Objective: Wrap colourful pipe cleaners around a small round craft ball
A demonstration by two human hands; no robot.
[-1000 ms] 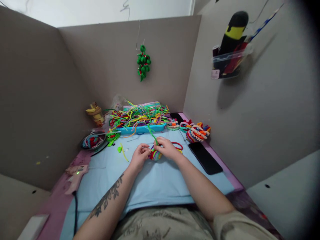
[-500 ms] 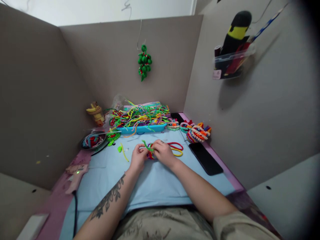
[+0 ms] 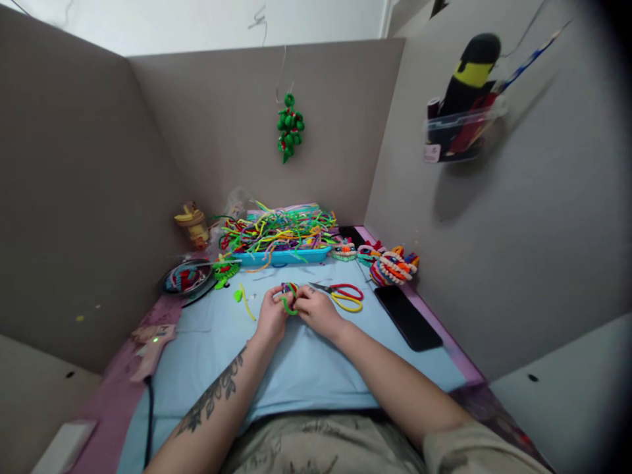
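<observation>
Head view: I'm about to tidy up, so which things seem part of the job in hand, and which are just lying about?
Probably part of the job:
multicoloured piece, held
green strand, alongside it
scissors, within easy reach
blue tray of strands

Probably just lying about:
black phone, lying flat
cup, far left
short yellow strand, loose

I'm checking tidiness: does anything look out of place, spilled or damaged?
No damage stands out. A yellow strand and green scrap look stray, lying on the cloth away from the heaped tray; an orange strand droops over its front.

Grn strip point(image 3: 289, 309) — at R hand point(image 3: 320, 312)
</observation>
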